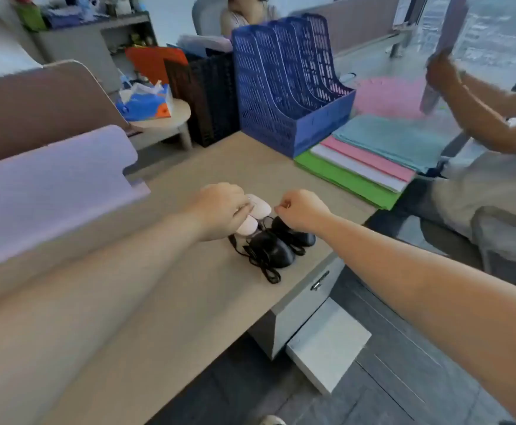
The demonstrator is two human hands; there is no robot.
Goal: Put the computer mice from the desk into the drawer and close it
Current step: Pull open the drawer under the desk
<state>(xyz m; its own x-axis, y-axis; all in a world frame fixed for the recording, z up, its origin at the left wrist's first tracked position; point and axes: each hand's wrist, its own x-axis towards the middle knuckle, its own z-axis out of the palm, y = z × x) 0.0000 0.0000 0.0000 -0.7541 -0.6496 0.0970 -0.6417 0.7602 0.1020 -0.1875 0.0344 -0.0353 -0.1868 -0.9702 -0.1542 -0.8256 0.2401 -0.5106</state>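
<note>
Several computer mice lie bunched on the beige desk point(165, 302) near its right edge: two white mice point(259, 207) at the back and two black wired mice point(273, 248) in front, cables tangled beside them. My left hand point(220, 210) rests over the white mice, fingers curled on the nearer one. My right hand point(301, 211) hovers in a loose fist just above the far black mouse point(299, 236); whether it grips anything is hidden. Below the desk edge an open grey drawer point(327, 342) sticks out; its inside is not visible.
A blue file rack point(287, 87) and a black one point(207, 96) stand at the back of the desk. Coloured folders point(370, 161) are stacked at the right. Another person point(480, 127) sits to the right holding up a folder. A purple partition point(48, 185) borders the left.
</note>
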